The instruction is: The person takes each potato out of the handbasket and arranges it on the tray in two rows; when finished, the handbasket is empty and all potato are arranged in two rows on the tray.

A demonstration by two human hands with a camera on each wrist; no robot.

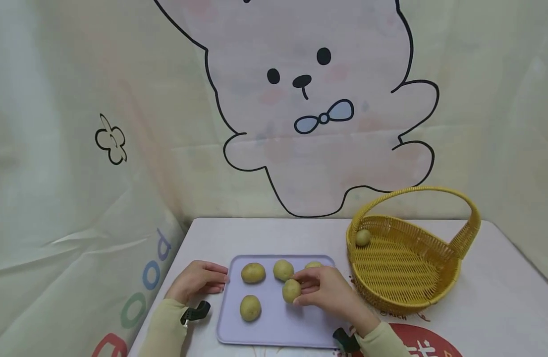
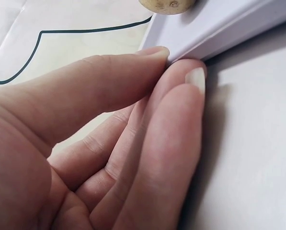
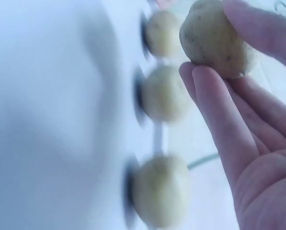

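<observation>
Between the thumb and fingers of my right hand is a small round potato, held over the lilac tray. The right wrist view shows this potato pinched at the fingertips. My left hand is at the tray's left side. In the left wrist view its thumb and fingertips pinch the tray's rim. Along the tray's far side sit a potato at left, another in the middle and one partly hidden behind my right hand. One more potato lies nearer, at left.
A yellow woven basket with a tall arched handle stands right of the tray, with one potato inside against its left wall. A printed white cloth covers the table. Behind it hangs a curtain with a cartoon bear.
</observation>
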